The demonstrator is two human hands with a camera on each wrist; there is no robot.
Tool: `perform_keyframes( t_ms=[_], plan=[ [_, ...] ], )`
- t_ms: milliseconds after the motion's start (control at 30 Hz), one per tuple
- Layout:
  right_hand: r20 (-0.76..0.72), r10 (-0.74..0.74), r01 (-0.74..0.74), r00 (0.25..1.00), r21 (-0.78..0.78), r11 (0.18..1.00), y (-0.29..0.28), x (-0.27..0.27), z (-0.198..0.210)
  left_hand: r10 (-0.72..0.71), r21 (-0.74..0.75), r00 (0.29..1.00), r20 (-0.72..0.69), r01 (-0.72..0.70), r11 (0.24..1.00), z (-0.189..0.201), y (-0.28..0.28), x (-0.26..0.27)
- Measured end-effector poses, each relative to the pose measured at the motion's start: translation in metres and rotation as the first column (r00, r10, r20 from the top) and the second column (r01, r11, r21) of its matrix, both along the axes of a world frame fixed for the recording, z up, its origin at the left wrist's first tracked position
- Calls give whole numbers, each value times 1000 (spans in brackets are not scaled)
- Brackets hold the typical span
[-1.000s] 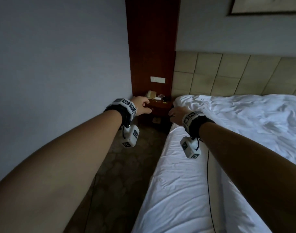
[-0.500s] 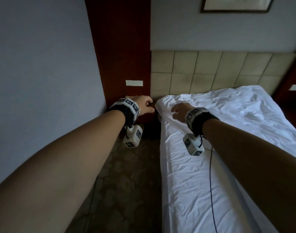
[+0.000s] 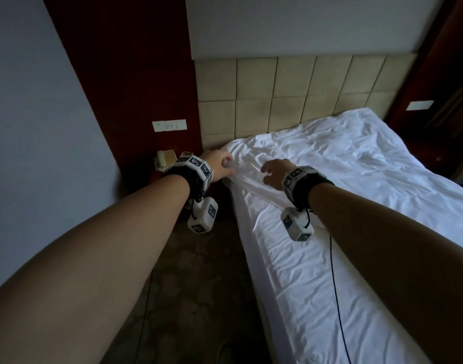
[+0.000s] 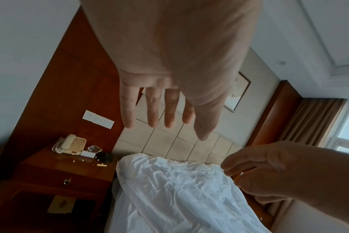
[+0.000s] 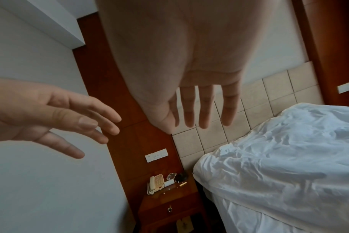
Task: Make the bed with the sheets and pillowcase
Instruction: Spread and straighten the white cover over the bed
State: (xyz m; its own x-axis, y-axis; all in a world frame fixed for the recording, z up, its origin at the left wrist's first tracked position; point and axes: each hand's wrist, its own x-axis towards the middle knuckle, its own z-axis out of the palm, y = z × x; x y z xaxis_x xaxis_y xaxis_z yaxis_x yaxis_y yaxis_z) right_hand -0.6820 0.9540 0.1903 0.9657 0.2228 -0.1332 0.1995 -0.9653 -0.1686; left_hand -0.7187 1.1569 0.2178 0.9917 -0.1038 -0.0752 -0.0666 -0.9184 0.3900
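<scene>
A crumpled white sheet [image 3: 343, 179] covers the bed, and its side hangs over the mattress edge [image 3: 291, 285]. My left hand [image 3: 221, 165] hovers over the sheet's head-end corner beside the nightstand, fingers straight and spread [image 4: 159, 113]. My right hand [image 3: 271, 172] is just to its right above the sheet, also open with fingers extended [image 5: 201, 110]. In the wrist views both hands are in the air above the sheet [image 4: 169, 189] [image 5: 279, 157] and hold nothing.
A padded beige headboard [image 3: 291, 101] backs the bed. Left of the corner stands a wooden nightstand [image 4: 60, 173] with a phone [image 4: 70, 145] and small items. Dark carpet [image 3: 199, 285] fills the narrow aisle beside the grey wall. A black cable [image 3: 335, 285] lies on the sheet.
Both hands moved right toward the bed's head corner. The left hand went from over the nightstand to over the sheet's corner. Both hands' fingers have opened out.
</scene>
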Motion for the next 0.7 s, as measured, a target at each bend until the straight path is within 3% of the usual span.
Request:
perform_keyframes(
  t_ms=[267, 400, 567, 700],
  plan=[
    [-90, 27, -29, 996, -28, 999, 87, 171, -30, -11, 125, 996, -85, 22, 992, -12, 88, 157],
    [-87, 32, -34, 996, -21, 999, 126, 252, -33, 12, 75, 997, -77, -6, 997, -14, 137, 231],
    [-104, 46, -52, 993, -51, 997, 175, 355, -60, 30, 8, 993, -112, -29, 1000, -48, 192, 344],
    [-155, -42, 35, 987, -46, 998, 203, 435, -103, -9, -19, 987, -162, 7, 1000, -92, 229, 446]
  ],
)
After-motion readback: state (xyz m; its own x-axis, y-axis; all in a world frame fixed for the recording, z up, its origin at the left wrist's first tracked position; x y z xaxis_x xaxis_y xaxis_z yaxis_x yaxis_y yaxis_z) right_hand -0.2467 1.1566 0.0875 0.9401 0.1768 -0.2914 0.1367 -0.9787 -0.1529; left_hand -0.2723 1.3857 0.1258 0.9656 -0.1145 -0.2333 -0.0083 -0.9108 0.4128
